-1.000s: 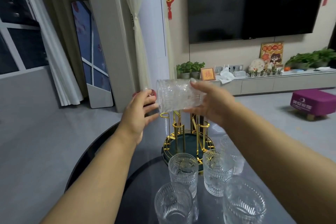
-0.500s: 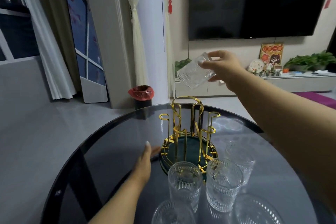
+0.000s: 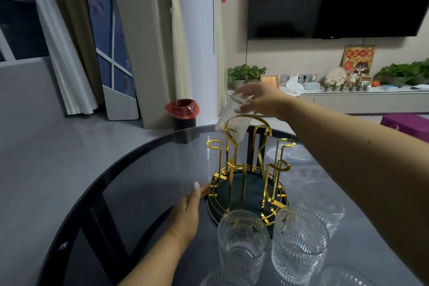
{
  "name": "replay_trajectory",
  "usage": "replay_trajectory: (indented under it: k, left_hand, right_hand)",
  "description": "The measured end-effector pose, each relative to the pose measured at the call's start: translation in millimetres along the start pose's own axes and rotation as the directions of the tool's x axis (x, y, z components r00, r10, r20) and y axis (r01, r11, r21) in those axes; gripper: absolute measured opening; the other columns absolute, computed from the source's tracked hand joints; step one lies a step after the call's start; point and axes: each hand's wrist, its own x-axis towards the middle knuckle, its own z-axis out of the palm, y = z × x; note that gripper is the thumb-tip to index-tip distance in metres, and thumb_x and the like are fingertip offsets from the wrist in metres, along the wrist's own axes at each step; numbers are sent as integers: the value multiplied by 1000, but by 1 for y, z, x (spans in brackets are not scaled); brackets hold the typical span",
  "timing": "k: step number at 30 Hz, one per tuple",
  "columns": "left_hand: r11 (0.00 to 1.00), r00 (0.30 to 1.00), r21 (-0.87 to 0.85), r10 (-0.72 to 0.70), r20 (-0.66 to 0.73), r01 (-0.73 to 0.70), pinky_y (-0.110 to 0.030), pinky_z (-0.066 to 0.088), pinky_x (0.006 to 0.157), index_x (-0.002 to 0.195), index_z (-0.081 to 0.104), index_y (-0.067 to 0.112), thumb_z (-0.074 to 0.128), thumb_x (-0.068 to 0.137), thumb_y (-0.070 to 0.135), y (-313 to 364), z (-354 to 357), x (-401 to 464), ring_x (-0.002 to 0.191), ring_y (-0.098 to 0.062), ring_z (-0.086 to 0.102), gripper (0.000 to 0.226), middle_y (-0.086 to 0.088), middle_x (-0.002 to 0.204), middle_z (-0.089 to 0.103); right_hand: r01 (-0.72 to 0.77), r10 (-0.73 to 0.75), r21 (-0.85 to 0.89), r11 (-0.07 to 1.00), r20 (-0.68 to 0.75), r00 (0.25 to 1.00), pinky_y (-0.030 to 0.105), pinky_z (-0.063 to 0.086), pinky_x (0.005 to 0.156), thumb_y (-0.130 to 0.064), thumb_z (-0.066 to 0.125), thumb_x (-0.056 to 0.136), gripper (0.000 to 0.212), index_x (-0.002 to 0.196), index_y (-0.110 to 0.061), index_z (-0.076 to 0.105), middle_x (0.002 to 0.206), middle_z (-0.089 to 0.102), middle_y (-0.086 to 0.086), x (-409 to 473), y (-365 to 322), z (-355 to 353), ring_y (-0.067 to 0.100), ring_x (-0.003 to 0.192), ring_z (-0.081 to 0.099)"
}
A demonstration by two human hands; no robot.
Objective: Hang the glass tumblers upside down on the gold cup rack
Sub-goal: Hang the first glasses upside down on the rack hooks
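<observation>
The gold cup rack (image 3: 249, 169) stands on a dark green round base in the middle of the dark glass table (image 3: 139, 181). My right hand (image 3: 262, 100) grips a ribbed glass tumbler (image 3: 231, 121) by its base, mouth down and tilted, just above and behind the rack's far-left pegs. My left hand (image 3: 188, 211) lies flat on the table, fingertips touching the left rim of the rack's base. Several more tumblers stand upright near me, among them one (image 3: 242, 241) in front of the rack, one (image 3: 299, 244) to its right and one (image 3: 322, 204) further right.
The round table's edge curves from the left round the back. Beyond it on the floor stands a black bin with a red liner (image 3: 183, 114). A TV cabinet (image 3: 359, 100) with plants and a purple stool (image 3: 406, 125) are at the far right.
My right hand has brought the tumbler down and to the left, turning it closer to mouth-down over the rack. My left hand stays on the table at the rack's base.
</observation>
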Motion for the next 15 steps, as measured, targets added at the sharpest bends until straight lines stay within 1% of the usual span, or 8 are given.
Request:
replay_trajectory:
  k: [2,4,6,8,10,13,14,15]
  left_hand:
    - [1000,1000,-1,1,-6,-1,-27,28,100,112,63,47,16,58,98,-2,1,2,125,-4,51,88,17,125,64]
    - [1000,1000,8,-9,-7,9,-28,29,102,110,62,51,16,61,97,-5,0,4,126,-4,50,81,18,125,64]
    - [1000,1000,17,-6,-2,6,-28,28,101,109,62,53,15,63,96,-8,0,5,126,-5,50,79,18,126,63]
    - [1000,1000,17,-5,-7,5,-27,28,100,109,62,53,14,61,96,-10,-1,7,125,-4,49,80,17,127,63]
    - [1000,1000,23,-3,-10,3,-27,28,100,107,62,54,14,63,96,-11,-1,8,126,-5,50,77,18,126,64]
    - [999,1000,42,-4,-13,4,-27,28,100,104,61,58,12,63,95,-11,0,8,127,-5,49,74,20,124,64]
    - [999,1000,50,-3,-15,3,-27,28,99,104,61,57,11,62,96,-11,0,9,126,-5,49,76,19,124,64]
    - [998,1000,60,0,-17,2,-26,28,97,105,61,56,10,61,96,-11,-1,9,125,-5,49,78,18,125,64]
  right_hand:
    - [-2,3,-30,1000,38,999,34,50,95,-10,76,76,62,133,-16,53,133,57,6,3,2,3,24,115,57]
    - [-13,16,-42,999,77,997,40,47,102,-8,75,76,63,134,-17,53,135,57,3,4,3,6,22,119,55]
    - [-5,11,-49,999,114,993,38,50,99,-5,73,76,62,134,-16,52,134,57,3,4,4,8,21,117,57]
    - [6,-1,-29,1000,152,988,30,54,88,-1,71,77,61,133,-13,52,134,57,4,4,7,9,19,109,62]
    - [20,-13,-37,999,191,981,31,56,87,1,69,79,58,133,-14,53,134,57,5,5,9,11,19,104,65]
    - [26,-5,-91,995,230,973,44,52,95,3,73,74,65,132,-19,54,134,56,3,8,14,16,24,117,57]
    - [16,6,-85,996,246,969,43,52,95,5,73,72,68,132,-19,53,133,56,3,9,15,17,24,120,54]
    - [13,10,-85,996,262,965,37,52,92,7,73,72,69,133,-17,52,132,55,2,8,17,19,21,119,53]
